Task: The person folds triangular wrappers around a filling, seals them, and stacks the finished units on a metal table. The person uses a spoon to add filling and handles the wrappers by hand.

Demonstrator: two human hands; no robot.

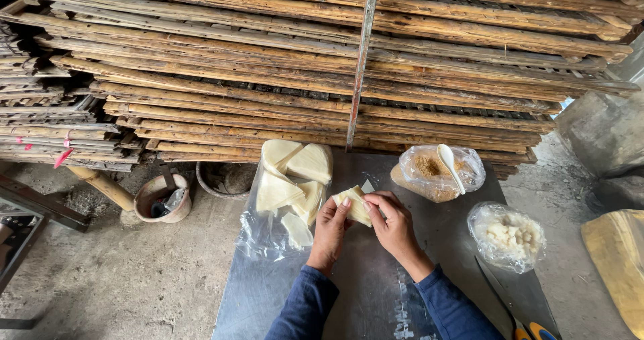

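Both hands hold one pale yellow wrapper sheet above a grey metal table. My left hand pinches its left edge and my right hand folds over its right side. Just to the left lies a clear plastic bag of triangular wrapper pieces. Up to the right sits a bag of brown crumbly filling with a white spoon resting in it. Right of my hands is a bag of white lumpy filling.
Stacked bamboo drying racks fill the background behind the table, with a metal bar leaning across them. A clay pot and a round basin sit on the concrete floor at left. A knife lies at the table's right edge.
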